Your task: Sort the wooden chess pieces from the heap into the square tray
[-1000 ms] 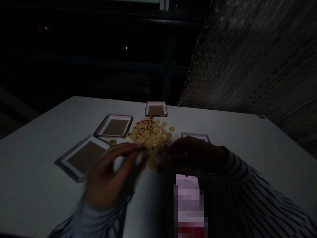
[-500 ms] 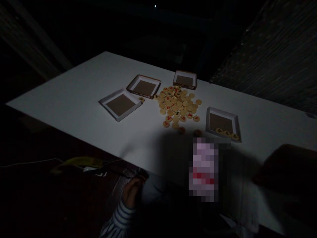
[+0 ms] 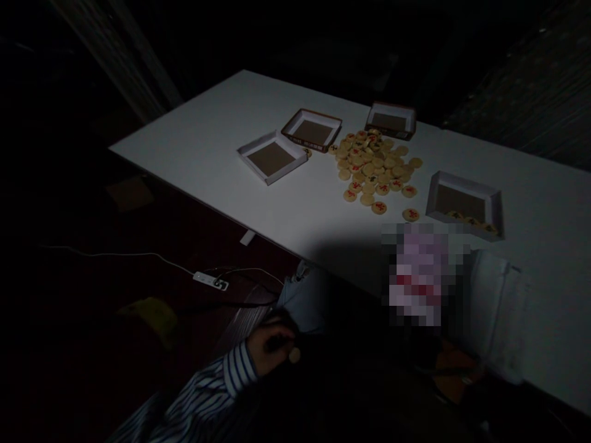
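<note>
Low in the middle, my left hand (image 3: 272,347), in a striped cuff, is held below the table edge with its fingers curled. A small pale round disc (image 3: 294,355) shows at its fingertips; darkness hides whether it is gripped. My right hand cannot be made out in the dark. On the white table (image 3: 203,135) lies a heap of round wooden Chinese chess pieces (image 3: 378,163), some with red or black characters. Three pieces (image 3: 471,221) line the near side of the shallow box (image 3: 496,215) on the right.
Three more shallow boxes stand around the heap: a white-rimmed one (image 3: 272,157), a brown-edged one (image 3: 311,129) and one at the back (image 3: 391,120). A pixelated patch (image 3: 420,271) covers something at the near edge. A power strip (image 3: 210,281) and yellow item (image 3: 152,314) lie below left.
The view has shifted, so the table and boxes appear higher and further right. My left hand appears further right, and the pale disc now shows beside it. A dark shape at right is gone.
</note>
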Available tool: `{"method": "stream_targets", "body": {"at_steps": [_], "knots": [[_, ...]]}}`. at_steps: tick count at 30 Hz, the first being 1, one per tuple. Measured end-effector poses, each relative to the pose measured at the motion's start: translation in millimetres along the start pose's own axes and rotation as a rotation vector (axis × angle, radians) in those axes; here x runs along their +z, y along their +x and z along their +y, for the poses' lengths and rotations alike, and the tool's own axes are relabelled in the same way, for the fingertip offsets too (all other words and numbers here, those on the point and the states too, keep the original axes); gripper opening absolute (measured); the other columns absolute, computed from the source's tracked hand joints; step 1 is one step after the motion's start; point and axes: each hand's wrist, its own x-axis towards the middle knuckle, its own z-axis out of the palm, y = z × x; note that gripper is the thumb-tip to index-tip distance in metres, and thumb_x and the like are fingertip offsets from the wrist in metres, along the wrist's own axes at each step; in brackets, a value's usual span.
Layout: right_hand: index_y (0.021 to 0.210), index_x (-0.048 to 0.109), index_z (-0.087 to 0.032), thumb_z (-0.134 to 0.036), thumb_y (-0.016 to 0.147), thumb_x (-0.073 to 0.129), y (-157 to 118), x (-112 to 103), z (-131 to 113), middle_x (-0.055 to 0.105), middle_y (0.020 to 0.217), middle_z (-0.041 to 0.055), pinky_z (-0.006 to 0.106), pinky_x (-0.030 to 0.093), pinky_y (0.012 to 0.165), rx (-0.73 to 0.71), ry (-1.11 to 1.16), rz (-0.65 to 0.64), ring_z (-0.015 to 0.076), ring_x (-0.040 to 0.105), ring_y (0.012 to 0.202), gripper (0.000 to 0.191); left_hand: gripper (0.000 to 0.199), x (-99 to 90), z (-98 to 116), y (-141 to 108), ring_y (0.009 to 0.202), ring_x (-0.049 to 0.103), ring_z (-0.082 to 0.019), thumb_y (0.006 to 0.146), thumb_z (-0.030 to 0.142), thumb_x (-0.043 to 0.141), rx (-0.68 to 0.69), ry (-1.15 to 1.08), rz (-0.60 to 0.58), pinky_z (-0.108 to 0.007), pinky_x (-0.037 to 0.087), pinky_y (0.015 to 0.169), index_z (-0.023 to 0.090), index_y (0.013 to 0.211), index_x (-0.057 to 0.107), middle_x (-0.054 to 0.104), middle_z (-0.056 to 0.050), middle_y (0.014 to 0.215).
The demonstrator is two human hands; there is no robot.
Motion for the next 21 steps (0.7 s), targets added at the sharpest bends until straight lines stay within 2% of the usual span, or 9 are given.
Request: {"method": "stream_targets", "body": {"at_steps": [3,7,10,14,18,21], "knots": [[0.107,0.05,-0.019,-0.031,0.084,0.044,51.0,1.9,-4.1,0.051,0.11,0.0069,0.036,0.045,0.077,-0.003,0.004,-0.108,0.0161,0.052,0.091,0.027,0.019,0.9,-0.3,-5.8,0.075,0.053,-0.015,0.066,0.024,0.054,0.075,0.093,-0.072,-0.028,0.044,0.068,0.016,0.082,0.061,0.059,-0.007,0.081],[0.106,0.051,-0.019,-0.03,0.085,0.044,85.5,12.9,-7.4,0.051,0.11,0.0066,0.036,0.045,0.077,0.018,0.015,-0.213,0.0158,0.053,0.091,0.026,0.019,0.1,0.1,-6.2,0.08,0.052,-0.017,0.064,0.024,0.055,0.158,0.234,-0.201,-0.029,0.043,0.071,0.018,0.081,0.06,0.058,-0.007,0.085],[0.106,0.051,-0.019,-0.03,0.085,0.043,92.0,21.3,-8.6,0.051,0.11,0.0068,0.036,0.045,0.077,0.031,0.029,-0.265,0.0156,0.053,0.09,0.026,0.019,0.0,-0.5,-4.1,0.083,0.051,-0.018,0.065,0.021,0.053,0.211,0.361,-0.283,-0.03,0.042,0.074,0.018,0.083,0.06,0.057,-0.007,0.086],[0.108,0.05,-0.017,-0.03,0.084,0.045,93.6,27.8,-9.1,0.051,0.109,0.007,0.037,0.045,0.076,0.044,0.05,-0.312,0.0163,0.053,0.091,0.027,0.022,1.9,-2.5,-0.2,0.083,0.049,-0.02,0.065,0.02,0.054,0.182,0.509,-0.332,-0.031,0.041,0.074,0.018,0.086,0.059,0.056,-0.007,0.087],[0.108,0.05,-0.017,-0.03,0.084,0.045,96.3,28.9,-7.8,0.051,0.11,0.007,0.037,0.045,0.076,0.061,0.072,-0.329,0.0163,0.053,0.091,0.027,0.016,0.3,-3.3,5.5,0.076,0.051,-0.017,0.065,0.019,0.055,0.138,0.425,-0.368,-0.026,0.042,0.067,0.02,0.079,0.061,0.055,-0.004,0.08],[0.107,0.05,-0.018,-0.03,0.084,0.044,97.9,28.2,-6.2,0.051,0.11,0.0069,0.036,0.045,0.077,0.081,0.088,-0.323,0.0161,0.053,0.091,0.027,0.014,-2.0,-4.4,8.0,0.071,0.051,-0.014,0.062,0.017,0.058,0.086,0.297,-0.326,-0.024,0.041,0.062,0.019,0.075,0.062,0.056,-0.002,0.076]]}}
